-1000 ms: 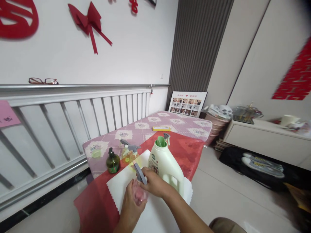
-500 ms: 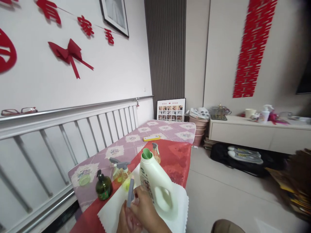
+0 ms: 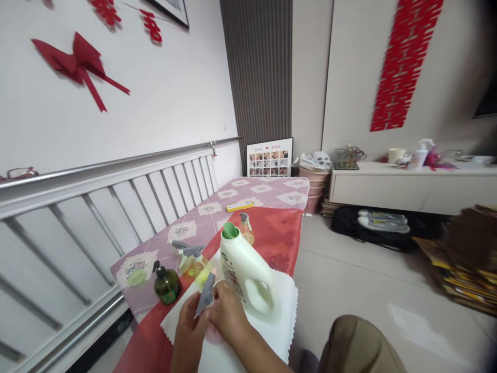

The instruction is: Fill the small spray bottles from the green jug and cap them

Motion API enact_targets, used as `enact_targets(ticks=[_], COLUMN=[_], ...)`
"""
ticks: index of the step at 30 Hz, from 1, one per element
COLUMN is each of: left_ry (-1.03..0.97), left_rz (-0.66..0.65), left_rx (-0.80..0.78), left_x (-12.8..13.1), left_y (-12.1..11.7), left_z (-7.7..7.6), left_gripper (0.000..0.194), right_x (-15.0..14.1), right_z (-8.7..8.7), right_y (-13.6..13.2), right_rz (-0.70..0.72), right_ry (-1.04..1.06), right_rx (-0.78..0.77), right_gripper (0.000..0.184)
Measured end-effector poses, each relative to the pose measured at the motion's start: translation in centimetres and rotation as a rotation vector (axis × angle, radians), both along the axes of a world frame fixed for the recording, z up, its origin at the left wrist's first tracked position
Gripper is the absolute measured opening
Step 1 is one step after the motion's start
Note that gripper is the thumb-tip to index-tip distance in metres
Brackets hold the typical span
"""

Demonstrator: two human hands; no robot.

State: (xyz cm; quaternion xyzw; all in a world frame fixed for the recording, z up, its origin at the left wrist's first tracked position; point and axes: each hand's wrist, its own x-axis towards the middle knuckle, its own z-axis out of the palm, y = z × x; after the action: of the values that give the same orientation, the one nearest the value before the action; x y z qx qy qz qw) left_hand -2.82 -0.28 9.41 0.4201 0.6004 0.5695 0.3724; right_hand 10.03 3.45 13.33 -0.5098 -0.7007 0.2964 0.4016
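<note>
both left hand (image 3: 189, 321) and right hand (image 3: 230, 311) are clamping the sprayer (image 3: 215, 334) near its grey head (image 3: 206, 294); the jug (image 3: 245, 267) is standing just beside the right hand, on white cloth (image 3: 285, 305).

A red cut-out sign (image 3: 151, 27) high on the smooth white wall (image 3: 163, 98) says "吾". Other writing is too blurry.

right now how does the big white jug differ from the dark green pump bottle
The white jug is clearly larger than the dark green pump bottle. The jug is pale and looks opaque, while the pump bottle is dark green and glossy. The jug has a green spout showing at its top and a built-in handle, whereas the pump bottle has a black pump head and no side handle. Both stand upright and carry a label.
</note>
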Motion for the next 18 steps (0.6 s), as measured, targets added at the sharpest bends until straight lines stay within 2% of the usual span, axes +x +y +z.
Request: enact_targets(ticks=[2,6,11,13,18], left_ry=[0.078,0.307,0.369,0.339,0.205], left_rz=[0.067,0.134,0.121,0.097,0.025], left_rx=[-0.032,-0.131,-0.194,-0.216,-0.233], left_x=[1.0,2.0,1.5,1.1,0.3], left_y=[0.1,0.2,-0.1,-0.2,-0.4], left_z=[1.3,3.5,4.5,4.4,4.0], left_gripper=[0.065,0.040,0.021,0.022,0.042], right_x=[-0.2,-0.5,-0.6,-0.6,-0.3], right_z=[-0.2,-0.7,-1.6,-2.0,-2.9], right_y=[-0.1,-0.2,-0.5,-0.7,-1.2], right_rz=[-0.013,-0.029,-0.016,-0.004,0.035], right_ry=[0.013,0.046,0.107,0.146,0.247], right_rx=[-0.005,0.003,0.027,0.044,0.090], right_gripper=[0.041,0.030,0.024,0.021,0.023])
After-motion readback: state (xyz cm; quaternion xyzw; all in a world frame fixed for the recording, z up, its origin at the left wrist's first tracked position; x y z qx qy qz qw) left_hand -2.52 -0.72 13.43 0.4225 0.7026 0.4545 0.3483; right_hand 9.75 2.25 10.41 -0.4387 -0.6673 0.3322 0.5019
